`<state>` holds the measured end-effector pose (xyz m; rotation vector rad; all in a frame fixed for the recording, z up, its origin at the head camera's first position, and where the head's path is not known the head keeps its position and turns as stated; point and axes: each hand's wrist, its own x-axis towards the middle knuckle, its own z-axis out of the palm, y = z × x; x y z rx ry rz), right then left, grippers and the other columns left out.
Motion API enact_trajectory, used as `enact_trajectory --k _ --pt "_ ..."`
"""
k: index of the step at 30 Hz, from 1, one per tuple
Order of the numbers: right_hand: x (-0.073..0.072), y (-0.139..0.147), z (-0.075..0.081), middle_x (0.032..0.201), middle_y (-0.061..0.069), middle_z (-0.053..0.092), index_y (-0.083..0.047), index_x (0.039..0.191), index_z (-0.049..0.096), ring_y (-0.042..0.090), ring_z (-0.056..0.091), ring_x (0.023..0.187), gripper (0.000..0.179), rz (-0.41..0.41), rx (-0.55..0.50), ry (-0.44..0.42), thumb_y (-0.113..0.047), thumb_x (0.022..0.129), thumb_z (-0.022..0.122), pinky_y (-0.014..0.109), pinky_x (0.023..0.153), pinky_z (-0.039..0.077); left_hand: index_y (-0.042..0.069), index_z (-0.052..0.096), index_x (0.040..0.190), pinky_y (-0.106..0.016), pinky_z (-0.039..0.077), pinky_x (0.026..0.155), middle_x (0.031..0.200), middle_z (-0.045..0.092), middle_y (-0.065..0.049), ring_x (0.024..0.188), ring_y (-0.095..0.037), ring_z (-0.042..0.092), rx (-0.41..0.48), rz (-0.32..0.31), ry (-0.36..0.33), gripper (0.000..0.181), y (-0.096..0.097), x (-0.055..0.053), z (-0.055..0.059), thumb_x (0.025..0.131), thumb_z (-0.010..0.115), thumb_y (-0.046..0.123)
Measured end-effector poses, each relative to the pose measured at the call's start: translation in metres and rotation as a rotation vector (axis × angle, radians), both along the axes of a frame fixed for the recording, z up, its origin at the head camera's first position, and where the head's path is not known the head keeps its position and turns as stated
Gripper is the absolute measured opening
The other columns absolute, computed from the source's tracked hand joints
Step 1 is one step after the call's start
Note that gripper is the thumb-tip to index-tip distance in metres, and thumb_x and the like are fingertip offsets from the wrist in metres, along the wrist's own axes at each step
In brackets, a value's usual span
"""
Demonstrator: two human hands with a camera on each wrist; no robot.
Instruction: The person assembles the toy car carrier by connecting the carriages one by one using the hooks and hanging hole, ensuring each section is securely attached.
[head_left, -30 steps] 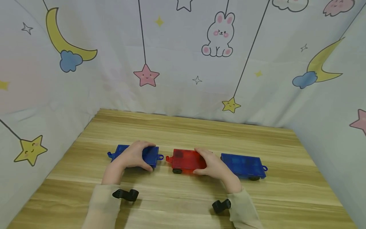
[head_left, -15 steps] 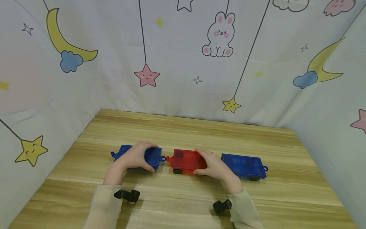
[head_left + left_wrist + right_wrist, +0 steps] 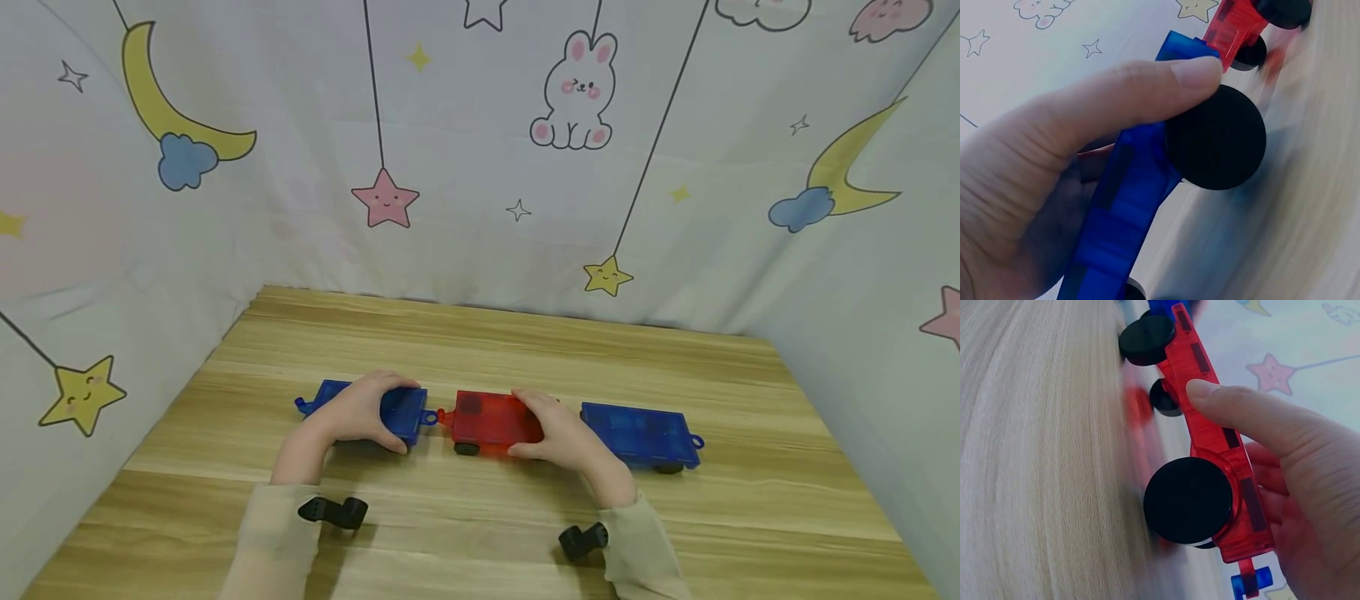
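Three see-through toy train wagons with black wheels stand in a row in the head view. My left hand (image 3: pixel 352 410) grips the left blue wagon (image 3: pixel 406 408) across its sides, thumb on the near side, just above a wheel (image 3: pixel 1216 137) in the left wrist view. The red wagon (image 3: pixel 480 417) is held likewise by my right hand (image 3: pixel 561 433). Its hook (image 3: pixel 444 417) overlaps the ring (image 3: pixel 428 417) of the left blue wagon. Right of that hand stands the other blue wagon (image 3: pixel 637 429). In the right wrist view, a small blue piece (image 3: pixel 1263 577) crosses the red wagon's end tab.
The wagons are on a wood-grain table (image 3: pixel 480 517). A pale printed curtain (image 3: pixel 465 250) encloses its back and both sides. A black wrist mount (image 3: pixel 337 512) is on the left sleeve, another (image 3: pixel 581 542) on the right one.
My left hand has moved the left blue wagon a little to the right, so its ring now meets the red wagon's hook. My right hand and the red wagon have barely moved.
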<state>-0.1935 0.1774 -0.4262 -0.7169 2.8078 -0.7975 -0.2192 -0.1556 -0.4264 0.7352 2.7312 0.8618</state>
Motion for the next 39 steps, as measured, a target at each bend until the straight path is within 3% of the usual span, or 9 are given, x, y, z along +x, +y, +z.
enact_trajectory --k 19,39 --pt "-0.002 0.000 0.000 0.147 0.017 0.047 -0.002 0.147 0.041 0.036 0.044 0.136 0.083 -0.005 -0.004 -0.009 -0.032 0.080 0.081 0.053 0.110 0.038 0.010 0.053 0.139 -0.057 0.045 0.098 0.138 0.054 -0.017 0.123 -0.037 0.051 0.017 -0.016 0.013 0.091 0.006 0.001 0.004 0.062 0.091 0.041" --pt "-0.001 0.002 -0.001 0.148 0.017 0.047 -0.002 0.148 0.041 0.036 0.044 0.136 0.084 0.005 0.000 0.001 -0.033 0.080 0.081 0.053 0.110 0.038 0.009 0.051 0.141 -0.058 0.043 0.101 0.139 0.053 -0.015 0.126 -0.037 0.050 0.029 0.028 0.015 0.093 0.014 0.003 0.002 0.063 0.091 0.040"
